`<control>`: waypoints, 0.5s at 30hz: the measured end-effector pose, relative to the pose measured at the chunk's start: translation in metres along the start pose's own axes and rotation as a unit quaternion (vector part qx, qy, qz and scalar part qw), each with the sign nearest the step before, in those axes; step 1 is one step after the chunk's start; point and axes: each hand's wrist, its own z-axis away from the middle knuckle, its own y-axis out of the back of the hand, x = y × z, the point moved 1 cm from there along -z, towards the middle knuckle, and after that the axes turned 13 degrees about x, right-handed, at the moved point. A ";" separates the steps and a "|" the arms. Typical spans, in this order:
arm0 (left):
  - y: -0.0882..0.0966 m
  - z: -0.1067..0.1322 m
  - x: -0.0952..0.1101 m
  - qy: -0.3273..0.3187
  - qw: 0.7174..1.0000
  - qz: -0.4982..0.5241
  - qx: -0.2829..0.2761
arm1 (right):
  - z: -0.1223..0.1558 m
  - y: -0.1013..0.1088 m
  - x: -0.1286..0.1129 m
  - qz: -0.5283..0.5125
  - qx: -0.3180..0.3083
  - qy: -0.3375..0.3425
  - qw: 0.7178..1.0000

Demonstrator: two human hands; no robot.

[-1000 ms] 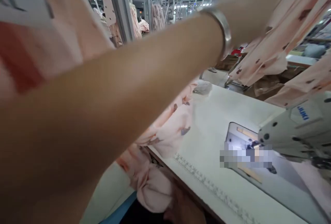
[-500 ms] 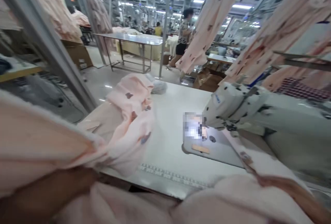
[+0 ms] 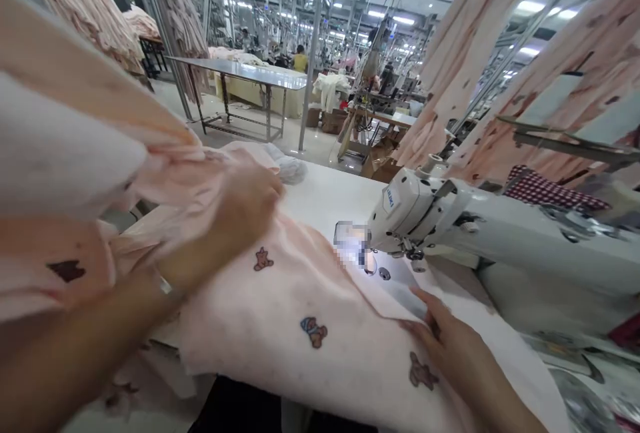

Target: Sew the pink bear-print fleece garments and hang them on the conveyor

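Pale pink fabric (image 3: 350, 346) printed with small brown bears spreads over the front of the table and hangs down toward my lap. My left hand (image 3: 253, 199), blurred by motion, is closed on the fabric at the left, its fingertips partly hidden. My right hand (image 3: 445, 336) pinches the fabric's right edge between thumb and fingers, just in front of the sewing machine (image 3: 415, 213). The fabric's folded edge runs between both hands, beside the machine's lit needle area, which is pixelated. More pink cloth (image 3: 65, 146) rises at the left over my forearm.
The white table top (image 3: 320, 193) shows behind the fabric. Thread cones (image 3: 553, 99) stand on a holder at the right. Pink fabric strips (image 3: 480, 39) hang above the machine. A metal-legged table (image 3: 240, 73) stands farther back, with a person in yellow (image 3: 300, 59) beyond.
Both hands have come into clear view, and the bear-print fabric now lies spread across the table front, covering the ruler marks. The view has shifted slightly; the standing person no longer shows.
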 end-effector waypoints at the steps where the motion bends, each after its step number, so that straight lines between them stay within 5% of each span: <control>1: -0.011 0.010 0.013 -0.018 1.000 0.002 -0.025 | 0.005 -0.001 -0.001 0.012 0.052 0.050 0.997; 4: -0.037 0.051 0.033 -0.093 0.980 0.031 -0.171 | 0.024 -0.006 -0.017 0.021 0.161 0.272 0.948; 7: -0.027 0.081 0.008 -0.100 0.944 0.036 -0.313 | 0.032 -0.014 -0.031 -0.007 0.120 0.421 0.899; 11: 0.011 0.077 -0.033 -0.016 0.924 -0.019 -0.381 | 0.022 -0.011 -0.017 0.067 0.117 0.423 0.896; 15: 0.000 0.061 0.002 0.012 0.937 -0.037 -0.347 | 0.007 0.008 0.014 0.019 0.132 0.372 0.919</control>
